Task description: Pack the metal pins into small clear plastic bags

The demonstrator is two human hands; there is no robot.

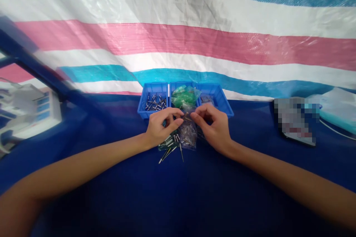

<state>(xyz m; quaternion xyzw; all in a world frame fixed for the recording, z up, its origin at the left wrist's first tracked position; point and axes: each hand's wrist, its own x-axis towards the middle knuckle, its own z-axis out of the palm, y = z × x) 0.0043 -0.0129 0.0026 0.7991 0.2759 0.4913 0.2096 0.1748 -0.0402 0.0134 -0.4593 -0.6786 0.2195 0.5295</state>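
The head camera looks forward and down.

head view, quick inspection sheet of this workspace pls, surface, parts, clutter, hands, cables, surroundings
surface: dark blue table
parts: left bin holds metal pins; middle bin green bags; right bin a clear bag; another clear bag, with small parts, lies between the hands; thin metal pieces beside it
clutter: pixelated object and pale-blue bundle right; blurred white device left
hands: left hand and right hand have fingers close together around something too small to identify
cables: white cable by the bundle
surroundings: striped sheet behind
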